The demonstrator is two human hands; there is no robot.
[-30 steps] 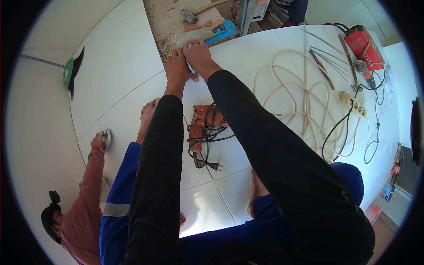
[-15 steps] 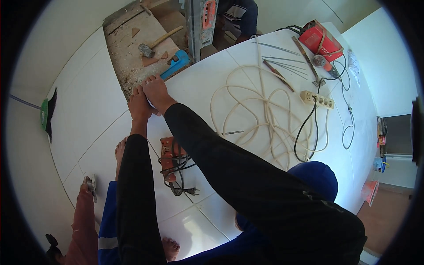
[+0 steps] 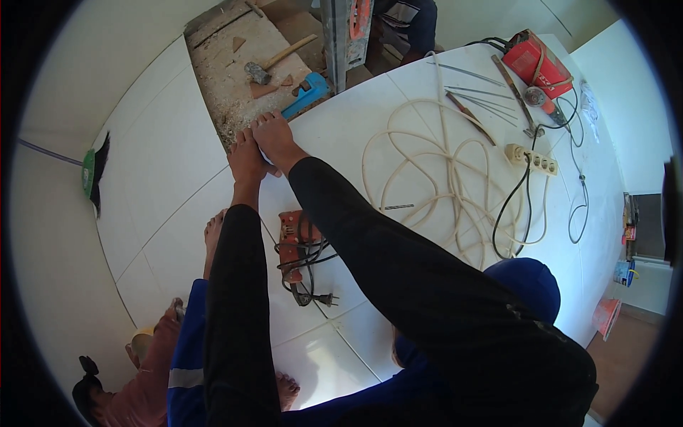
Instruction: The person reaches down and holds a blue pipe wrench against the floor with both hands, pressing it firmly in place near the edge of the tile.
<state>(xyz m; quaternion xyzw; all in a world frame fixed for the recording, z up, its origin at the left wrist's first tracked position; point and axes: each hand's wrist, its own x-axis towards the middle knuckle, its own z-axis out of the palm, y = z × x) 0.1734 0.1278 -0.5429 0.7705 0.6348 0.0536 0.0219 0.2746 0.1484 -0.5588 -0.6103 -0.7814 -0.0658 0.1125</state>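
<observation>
My left hand (image 3: 246, 158) and my right hand (image 3: 277, 142) lie side by side at the edge of the white tiled floor (image 3: 171, 149), beside a rough sunken patch. Their fingers are bent and close together over something low and pale between them, mostly hidden. Just beyond my right fingers rests a blue tool with a curved frame (image 3: 306, 95), possibly a pipe cutter. A hammer (image 3: 260, 71) with a wooden handle lies on the rubble past it. Nearer me, an orange-red power drill (image 3: 292, 245) is on the tiles, its black cord wound round it.
A pale extension cord (image 3: 455, 192) lies in loops to the right, ending in a socket strip (image 3: 532, 159). Metal rods (image 3: 469, 96), an angle grinder (image 3: 544, 103) and a red machine (image 3: 537, 64) are behind. A co-worker's red sleeve (image 3: 153, 356) is at lower left; another person's legs (image 3: 409, 28) are beyond a metal post.
The whole view has swung, so everything sits farther right. My hands stay together at the tile edge. The co-worker's arm at lower left has shifted, and a yellowish round thing now shows beside it.
</observation>
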